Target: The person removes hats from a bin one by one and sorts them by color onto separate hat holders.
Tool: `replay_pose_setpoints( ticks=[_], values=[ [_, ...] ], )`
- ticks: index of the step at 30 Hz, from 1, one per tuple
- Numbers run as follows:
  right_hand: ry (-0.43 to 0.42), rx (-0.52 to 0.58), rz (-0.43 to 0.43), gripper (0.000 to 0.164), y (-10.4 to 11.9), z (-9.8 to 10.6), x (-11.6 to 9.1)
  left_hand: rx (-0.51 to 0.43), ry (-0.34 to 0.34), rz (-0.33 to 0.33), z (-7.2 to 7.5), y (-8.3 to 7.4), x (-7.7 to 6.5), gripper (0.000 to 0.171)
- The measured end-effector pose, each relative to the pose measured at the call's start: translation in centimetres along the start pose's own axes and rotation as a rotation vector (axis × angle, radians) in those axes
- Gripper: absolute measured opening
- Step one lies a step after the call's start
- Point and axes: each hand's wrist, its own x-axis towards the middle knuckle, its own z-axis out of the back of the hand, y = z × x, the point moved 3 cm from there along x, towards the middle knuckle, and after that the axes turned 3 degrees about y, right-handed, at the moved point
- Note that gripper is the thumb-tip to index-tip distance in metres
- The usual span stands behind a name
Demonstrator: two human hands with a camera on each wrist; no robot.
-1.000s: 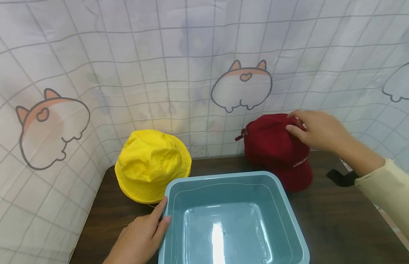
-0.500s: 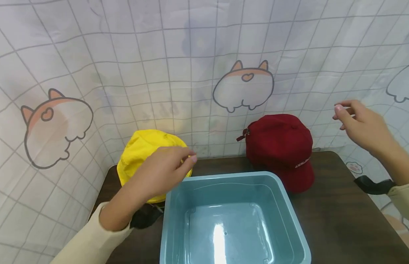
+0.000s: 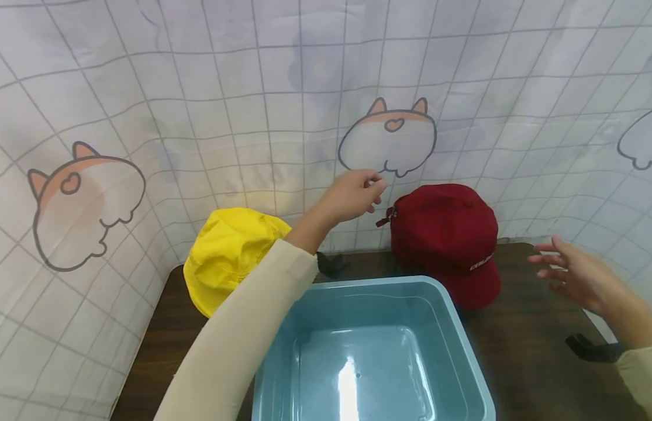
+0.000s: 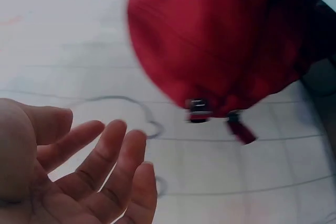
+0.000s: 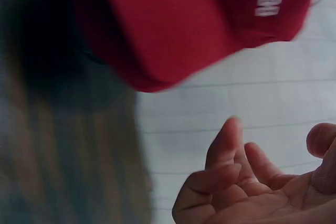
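A red baseball cap [image 3: 444, 234] with white lettering near its brim sits behind the basin's right back corner. My left hand [image 3: 353, 196] is in the air just left of the cap, fingers loosely bent and holding nothing; in the left wrist view the cap's strap buckle [image 4: 198, 111] hangs near the fingers. To the right of the cap is my right hand [image 3: 589, 280], its fingers spread loosely with nothing in them. The right wrist view shows the cap's brim [image 5: 157, 40] apart from that hand. A yellow bucket hat [image 3: 231, 251] lies at the left, partly hidden by my left sleeve.
A blue-grey plastic basin [image 3: 380, 285] stands at the front middle of the dark wooden table [image 3: 531, 362], with nothing inside. A white checked cloth [image 3: 304, 70] with cartoon animal prints hangs behind and around the table. Black straps cross both wrists.
My left hand has left the basin's rim and passed over the yellow hat toward the red cap. My right hand has let go of the cap, moved right, then lowered.
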Motion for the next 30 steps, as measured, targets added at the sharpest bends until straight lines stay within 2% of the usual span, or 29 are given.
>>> replay_pose_setpoints(
  ticks=[3, 5, 10, 11, 13, 19, 22, 25, 28, 30],
  values=[
    [0.070, 0.088, -0.055, 0.033, -2.6, -1.0, 0.3, -0.008, 0.010, 0.033, -1.7, 0.6, 2.2, 0.033],
    [0.076, 0.067, -0.087, 0.042, -3.9, -1.9, 0.6, 0.001, 0.015, 0.050, -2.8, 1.1, 3.2, 0.034],
    [0.048, 0.080, -0.159, 0.058, -5.9, -4.1, 1.1, -0.010, 0.013, 0.069, -5.0, 2.0, 4.5, 0.031],
    [0.046, 0.089, -0.169, 0.059, -6.1, -4.5, 1.1, -0.014, 0.013, 0.069, -5.4, 2.1, 4.7, 0.029],
    [0.047, 0.106, -0.182, 0.049, -6.6, -5.0, 1.2, -0.026, 0.014, 0.070, -5.9, 2.3, 5.0, 0.026],
    [0.059, 0.222, -0.224, 0.029, -7.6, -6.0, 1.6, -0.086, 0.025, 0.094, -6.7, 2.7, 5.1, 0.023],
    [0.078, 0.311, -0.215, 0.022, -7.7, -6.5, 2.0, -0.068, 0.020, 0.100, -7.0, 2.8, 5.2, 0.021],
    [0.089, 0.370, -0.198, 0.021, -7.6, -7.0, 2.3, -0.022, -0.017, 0.098, -7.1, 2.8, 5.3, 0.017],
    [0.035, 0.343, -0.201, 0.022, -7.5, -7.2, 2.4, 0.018, -0.063, 0.093, -7.2, 2.7, 5.5, 0.015],
    [-0.024, 0.266, -0.207, 0.028, -7.3, -7.3, 2.4, 0.034, -0.089, 0.098, -7.2, 2.6, 5.6, 0.015]
  ],
)
